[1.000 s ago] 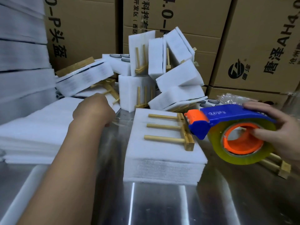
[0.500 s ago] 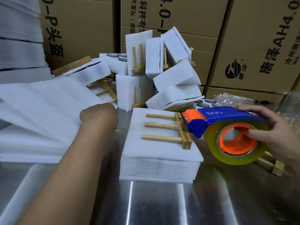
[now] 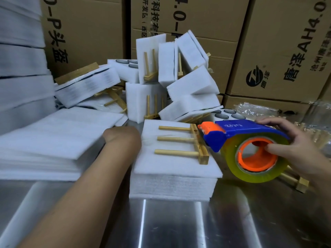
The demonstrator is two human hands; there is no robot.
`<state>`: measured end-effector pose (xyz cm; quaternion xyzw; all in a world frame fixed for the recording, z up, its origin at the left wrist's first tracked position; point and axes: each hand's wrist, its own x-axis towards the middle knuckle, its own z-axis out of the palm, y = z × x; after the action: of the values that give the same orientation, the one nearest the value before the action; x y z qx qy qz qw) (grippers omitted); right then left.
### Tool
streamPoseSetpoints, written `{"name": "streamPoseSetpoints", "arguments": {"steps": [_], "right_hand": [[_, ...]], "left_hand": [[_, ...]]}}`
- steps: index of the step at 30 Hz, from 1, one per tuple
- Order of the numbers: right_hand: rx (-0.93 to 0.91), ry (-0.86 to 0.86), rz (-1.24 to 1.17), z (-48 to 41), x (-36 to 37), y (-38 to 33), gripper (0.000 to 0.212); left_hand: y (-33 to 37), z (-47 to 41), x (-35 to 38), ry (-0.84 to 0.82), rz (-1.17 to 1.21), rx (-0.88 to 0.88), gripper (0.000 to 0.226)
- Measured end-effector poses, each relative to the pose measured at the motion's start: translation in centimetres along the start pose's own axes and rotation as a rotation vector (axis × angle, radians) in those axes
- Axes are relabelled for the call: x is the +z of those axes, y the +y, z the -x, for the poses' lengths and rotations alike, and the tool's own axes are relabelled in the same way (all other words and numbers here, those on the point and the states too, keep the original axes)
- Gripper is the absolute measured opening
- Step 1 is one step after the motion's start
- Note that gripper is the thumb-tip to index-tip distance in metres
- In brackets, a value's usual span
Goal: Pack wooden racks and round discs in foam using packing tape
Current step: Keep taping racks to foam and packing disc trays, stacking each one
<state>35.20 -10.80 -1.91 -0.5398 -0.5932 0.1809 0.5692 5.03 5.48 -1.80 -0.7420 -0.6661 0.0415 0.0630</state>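
Done: we see wrapped bundles piled behind the foam stack.
Pending: wooden rack atop that stack, uncovered; we judge it untaped.
Right grip: clasps tape dispenser, right of stack.
Left grip: stack's left edge; fingers hidden, we cannot tell.

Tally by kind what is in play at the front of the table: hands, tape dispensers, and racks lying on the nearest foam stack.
Hands: 2, left hand and right hand
Blue tape dispenser: 1
Three-peg wooden rack on the nearest foam stack: 1
Total: 4
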Motion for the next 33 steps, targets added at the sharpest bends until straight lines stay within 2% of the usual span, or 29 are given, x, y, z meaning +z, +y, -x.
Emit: {"name": "streamPoseSetpoints", "arguments": {"steps": [7, 12, 21, 24, 28, 31, 33], "right_hand": [[0.057, 0.003, -0.006, 0.1, 0.4, -0.3, 0.063], [0.08, -0.002, -0.02, 0.1, 0.7, -0.3, 0.062], [0.111, -0.022, -0.046, 0.2, 1.3, -0.6, 0.059], [0.122, -0.022, -0.027, 0.2, 1.4, -0.5, 0.06], [0.113, -0.036, -0.06, 0.1, 1.5, -0.3, 0.06], [0.108, -0.045, -0.059, 0.1, 1.5, -0.1, 0.061], [0.107, -0.046, -0.054, 0.1, 1.4, 0.0, 0.062]], "left_hand": [[-1.2, -0.2, 0.5, -0.229, 0.144, 0.15, 0.031], [-1.5, -0.1, 1.3, -0.33, 0.172, 0.159, 0.041], [-1.1, -0.7, 2.6, -0.132, 0.006, 0.219, 0.054], [-1.0, -1.2, 2.8, -0.143, -0.075, 0.273, 0.059], [-1.2, -1.6, 3.4, -0.138, -0.045, 0.284, 0.055], [-1.1, -1.5, 2.9, 0.0, -0.033, 0.265, 0.05], [-1.1, -1.3, 1.7, 0.13, 0.061, 0.227, 0.051]]}}
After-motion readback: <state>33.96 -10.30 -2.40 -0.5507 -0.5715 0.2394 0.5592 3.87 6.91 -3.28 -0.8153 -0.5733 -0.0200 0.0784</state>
